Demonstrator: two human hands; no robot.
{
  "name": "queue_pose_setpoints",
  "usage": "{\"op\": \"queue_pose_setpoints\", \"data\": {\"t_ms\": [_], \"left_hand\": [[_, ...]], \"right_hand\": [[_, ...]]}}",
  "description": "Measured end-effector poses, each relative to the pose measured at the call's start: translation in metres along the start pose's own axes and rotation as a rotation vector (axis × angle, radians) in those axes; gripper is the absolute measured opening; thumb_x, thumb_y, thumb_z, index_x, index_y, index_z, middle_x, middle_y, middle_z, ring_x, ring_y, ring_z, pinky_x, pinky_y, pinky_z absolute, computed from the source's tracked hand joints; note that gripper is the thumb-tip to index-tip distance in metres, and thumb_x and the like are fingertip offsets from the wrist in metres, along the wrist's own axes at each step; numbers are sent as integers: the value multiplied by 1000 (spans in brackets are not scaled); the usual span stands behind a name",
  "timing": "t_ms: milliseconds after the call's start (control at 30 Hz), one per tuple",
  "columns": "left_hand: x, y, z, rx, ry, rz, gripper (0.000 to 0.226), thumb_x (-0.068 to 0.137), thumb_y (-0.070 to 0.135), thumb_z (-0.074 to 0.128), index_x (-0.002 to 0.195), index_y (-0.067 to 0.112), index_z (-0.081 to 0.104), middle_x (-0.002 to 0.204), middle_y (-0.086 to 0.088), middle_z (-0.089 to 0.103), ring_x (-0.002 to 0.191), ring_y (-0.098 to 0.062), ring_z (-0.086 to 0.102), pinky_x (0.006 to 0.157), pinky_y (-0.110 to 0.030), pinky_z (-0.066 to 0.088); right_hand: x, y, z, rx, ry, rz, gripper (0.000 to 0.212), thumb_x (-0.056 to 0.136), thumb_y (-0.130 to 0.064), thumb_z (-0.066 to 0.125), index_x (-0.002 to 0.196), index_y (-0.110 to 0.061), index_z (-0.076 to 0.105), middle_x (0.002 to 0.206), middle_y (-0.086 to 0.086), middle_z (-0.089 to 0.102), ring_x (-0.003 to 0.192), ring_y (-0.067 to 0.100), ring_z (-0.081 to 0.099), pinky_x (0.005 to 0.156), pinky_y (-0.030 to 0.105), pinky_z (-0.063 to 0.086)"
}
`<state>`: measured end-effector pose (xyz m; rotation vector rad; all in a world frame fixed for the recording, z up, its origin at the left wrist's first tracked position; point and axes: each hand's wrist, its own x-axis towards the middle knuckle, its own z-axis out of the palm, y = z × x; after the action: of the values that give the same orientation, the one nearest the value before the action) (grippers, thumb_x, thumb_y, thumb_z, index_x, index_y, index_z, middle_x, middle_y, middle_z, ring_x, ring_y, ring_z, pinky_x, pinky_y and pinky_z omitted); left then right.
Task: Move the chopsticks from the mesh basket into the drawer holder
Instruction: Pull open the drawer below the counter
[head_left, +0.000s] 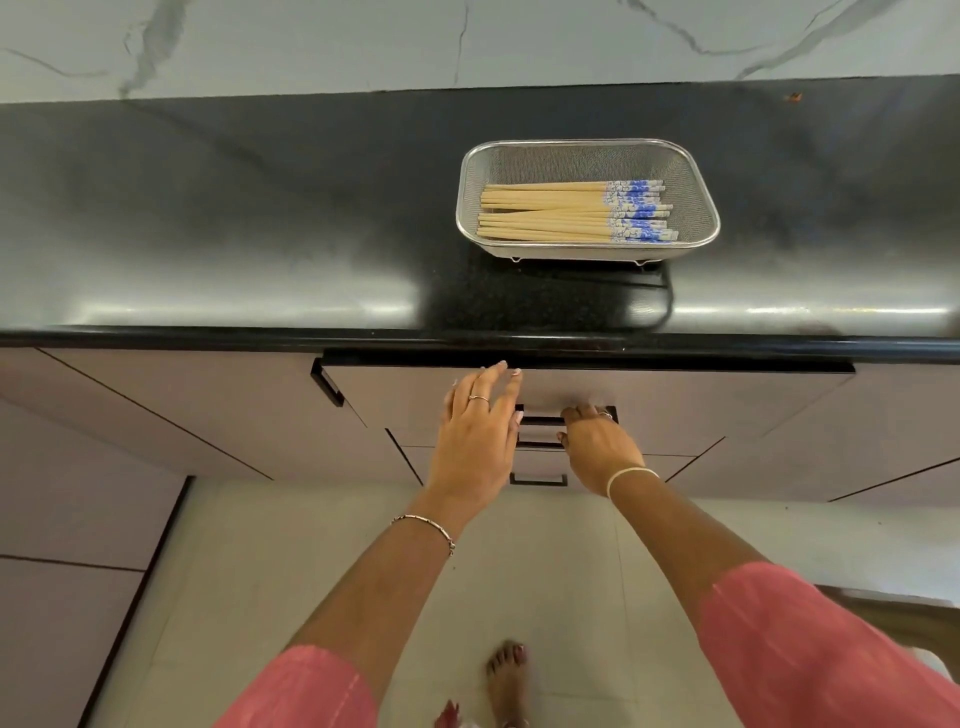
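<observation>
A metal mesh basket (588, 200) stands on small wire feet on the dark, glossy surface (234, 218), right of the middle and set back from the near edge. Inside it lies a bundle of chopsticks (574, 211), side by side and roughly parallel to the front edge of the surface. Their pale wooden ends point left and their blue-and-white patterned ends point right. They fill the middle and near part of the basket floor; the far strip of mesh is bare. Beyond the surface rises a pale marble wall (467, 41) with grey veins.

Below the near edge is a run of pale pinkish cabinet fronts. The top drawer (675, 400) sits just under the edge with a dark gap showing along its top, and more drawer fronts with dark bar handles (538, 480) are stacked beneath it.

The right hand (597, 441), with a ring and a white band at the wrist, has its fingers curled over the dark handle of the top drawer, gripping it. The left hand (480, 431) is just beside it to the left, empty, fingers spread and extended toward the upper part of the drawer front; whether the fingertips touch it is unclear. It wears a ring, and a thin bracelet sits at the wrist. Both forearms emerge from pink sleeves (810, 649). A bare foot (506, 680) stands on the light tiled floor (260, 571). The drawer's inside is not visible.
</observation>
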<state>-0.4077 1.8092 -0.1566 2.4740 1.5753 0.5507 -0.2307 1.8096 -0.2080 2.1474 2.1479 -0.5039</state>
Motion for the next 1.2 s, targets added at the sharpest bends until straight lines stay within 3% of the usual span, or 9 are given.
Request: {"op": "queue_pose_setpoints", "data": {"t_ms": [133,300,433,600,733,833,900,1000,1200], "left_hand": [[-13,-2,1,68,-33,4,51,101,23,41,150,17,26,157,-8,26,146,-26,17,116,-42,6],[-27,-2,2,76,-61,5,53,101,23,38,151,18,22,160,-5,17,148,-23,7,117,-41,3],[-40,4,1,54,-118,-14,48,103,26,36,150,22,27,158,-1,25,148,-22,12,118,-43,4],[-76,17,-6,-121,-156,-109,38,102,34,38,139,34,47,144,7,49,139,-15,32,117,-41,-3],[-110,29,-19,-260,-148,-176,30,97,35,50,125,33,61,119,12,66,118,-7,52,114,-33,5],[-133,38,-31,-296,-191,-217,28,95,36,54,121,32,64,117,10,68,113,-9,57,113,-32,14],[-148,43,-36,-295,-216,-234,28,95,38,55,120,32,65,118,11,68,115,-9,55,111,-31,16],[-170,52,-42,-289,-225,-270,27,92,40,58,116,33,67,116,13,69,115,-10,55,106,-28,20],[-206,59,-51,-315,-319,-301,23,90,43,61,109,36,69,111,17,69,111,-7,58,109,-40,28]], "right_hand": [[-5,-2,-1,-14,25,-20,40,94,-11,54,132,-7,45,135,16,48,117,32,55,98,41,48],[-27,-2,9,-34,44,-59,35,91,-11,58,126,-9,51,125,13,55,109,28,59,96,37,50],[-68,-1,27,-57,72,-87,31,90,-11,57,121,-15,57,119,8,61,103,26,61,88,36,53],[-130,-4,38,-73,96,-149,26,97,-22,47,118,-20,61,118,3,64,103,25,62,92,35,48],[-178,-17,29,-74,418,-334,5,87,-12,62,87,-16,65,78,2,65,68,25,60,61,35,46],[-203,-24,14,1,635,-387,11,93,-17,53,95,-14,63,88,1,64,75,23,57,65,34,43],[-212,-27,4,58,591,-304,17,95,-24,49,102,-16,62,99,1,63,88,23,57,74,35,42],[-224,-26,7,38,343,-223,31,98,-39,37,106,-21,61,105,-3,64,101,22,56,88,37,39],[-255,-23,29,22,243,-201,53,93,-55,14,95,-27,59,84,-7,65,80,18,56,84,34,38]]}}
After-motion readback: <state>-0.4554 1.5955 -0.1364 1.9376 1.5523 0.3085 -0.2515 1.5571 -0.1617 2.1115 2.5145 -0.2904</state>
